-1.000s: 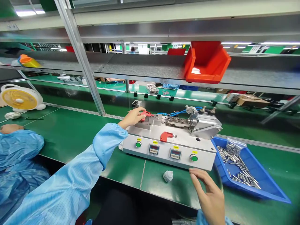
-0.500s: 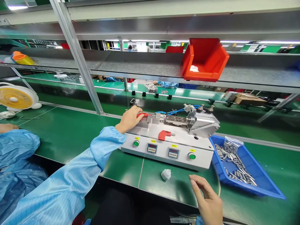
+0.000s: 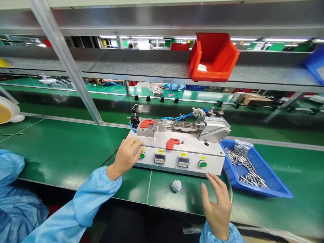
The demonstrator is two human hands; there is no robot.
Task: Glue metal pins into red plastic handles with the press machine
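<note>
A white bench machine with two green buttons and two small digital counters stands before me. One red, pistol-shaped plastic piece sits in the metal fixture at its upper left. Another red pistol-shaped piece, with thin metal pins, lies on the machine's top plate. My left hand is at the machine's front left corner, beside the left green button; its fingers are loosely extended and hold nothing. My right hand is open, thumb and fingers apart, just below the right green button.
A small white bottle stands on the green bench before the machine. To the right, a blue tray holds many metal pins. An orange-red bin rests on the shelf above. Another person's blue sleeve is at the left.
My left hand has let go of the red piece in the fixture and come down toward the left button. My right hand has opened and moved up to the machine's front edge.
</note>
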